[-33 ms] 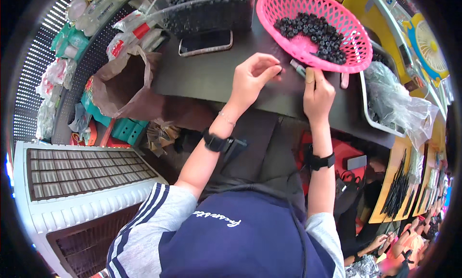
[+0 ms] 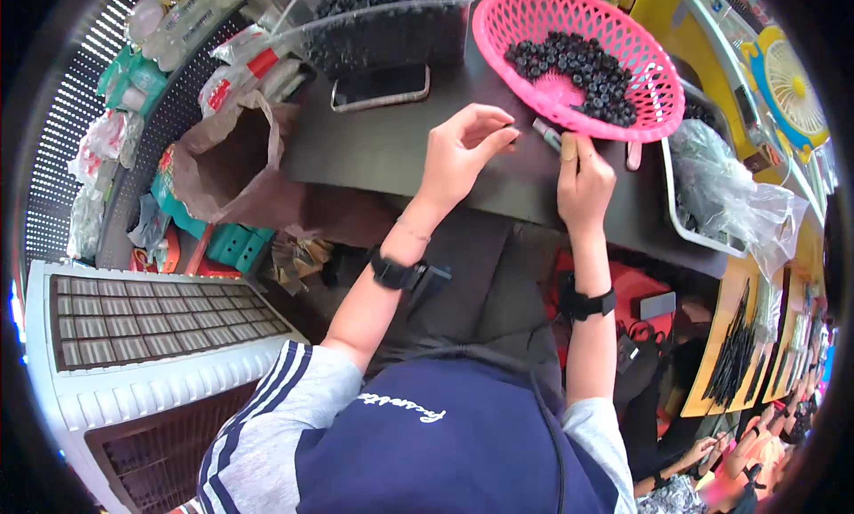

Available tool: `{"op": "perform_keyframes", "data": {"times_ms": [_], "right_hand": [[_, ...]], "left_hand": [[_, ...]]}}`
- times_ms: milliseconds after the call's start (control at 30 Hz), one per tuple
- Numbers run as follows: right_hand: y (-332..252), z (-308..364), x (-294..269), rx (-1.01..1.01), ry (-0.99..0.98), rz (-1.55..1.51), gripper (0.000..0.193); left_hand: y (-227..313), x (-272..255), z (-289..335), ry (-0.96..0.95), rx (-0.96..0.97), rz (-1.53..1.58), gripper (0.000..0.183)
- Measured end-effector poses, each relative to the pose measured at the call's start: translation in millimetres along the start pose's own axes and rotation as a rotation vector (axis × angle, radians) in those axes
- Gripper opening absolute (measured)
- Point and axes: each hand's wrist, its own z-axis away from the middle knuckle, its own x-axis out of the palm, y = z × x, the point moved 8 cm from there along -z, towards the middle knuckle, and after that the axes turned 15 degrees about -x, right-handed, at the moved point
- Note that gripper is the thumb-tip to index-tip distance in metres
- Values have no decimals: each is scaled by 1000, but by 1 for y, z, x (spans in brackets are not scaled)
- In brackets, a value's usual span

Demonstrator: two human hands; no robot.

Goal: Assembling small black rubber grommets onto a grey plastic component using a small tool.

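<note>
Over the dark tabletop (image 2: 356,140), my left hand (image 2: 455,158) is closed in a pinch, with thumb and forefinger on a small black piece (image 2: 510,128). Its exact shape is too small to make out. To its right, my right hand (image 2: 584,183) pinches a slim pale grey-green pen-like tool (image 2: 547,135), its whitish end pointing up and left toward the left hand. The two hands are apart. Just beyond the right hand stands a pink plastic basket (image 2: 660,96), holding many small round black parts (image 2: 583,73).
A clear tub (image 2: 391,47) of black parts stands at the back, a phone (image 2: 381,88) before it. On the right are a white tray (image 2: 673,189) with plastic bags (image 2: 725,171) and a yellow-blue fan (image 2: 787,91). An open brown bag (image 2: 200,171) stands left.
Both hands and the basket sit slightly differently in the picture, as the view has shifted a little. Both pinches look the same.
</note>
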Motion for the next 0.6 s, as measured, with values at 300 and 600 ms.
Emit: {"op": "perform_keyframes", "data": {"times_ms": [300,600], "right_hand": [[-10,-11,-4,-41,-39,-19,19],[-4,-7,-4,-68,-15,-7,23]], "left_hand": [[172,-79,-69,424,530,-631,16],[125,30,-128,-72,509,-1166,32]]}}
